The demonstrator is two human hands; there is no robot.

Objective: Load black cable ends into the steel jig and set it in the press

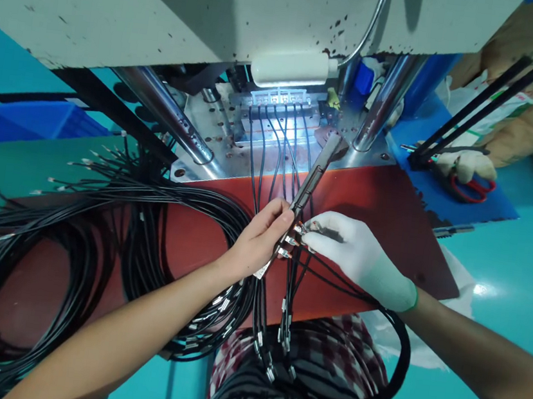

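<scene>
**Two hands work cable ends at the mouth of a press**

On the far left a blue bin [28,122] sits at the edge of the teal table [505,268], out of the way of the work. Next to it, a big coil of black cables [97,230] lies spread over the red mat [382,207], its metal-tipped ends fanned outward on the left so that single leads can be drawn off without tangling.

The left hand [262,238], bare, comes in from the lower left. It is closed in a pinch, thumb and fingers gripping the lower part of a long dark metal bar [316,173] that slants up toward the machine's steel plate [216,132]. Holding the bar low appears to keep its end steady right where the terminals meet it.

Just beside it, the right hand [352,249] wears a white glove. Its fingers are curled and pinched on the small metal terminals [297,230] of a bunch of cables, pressing them against the bar. The bunch loops down from this hand over the person's lap [303,372], which probably takes the weight off the ends.

Above the hands, several black leads [273,142] run straight up into a lit fixture [281,101] under the press, lined up side by side in its slots.

To the right, red-handled scissors [475,186] and a spare white glove [465,162] rest on a blue board [442,189], near the gloved hand.
</scene>
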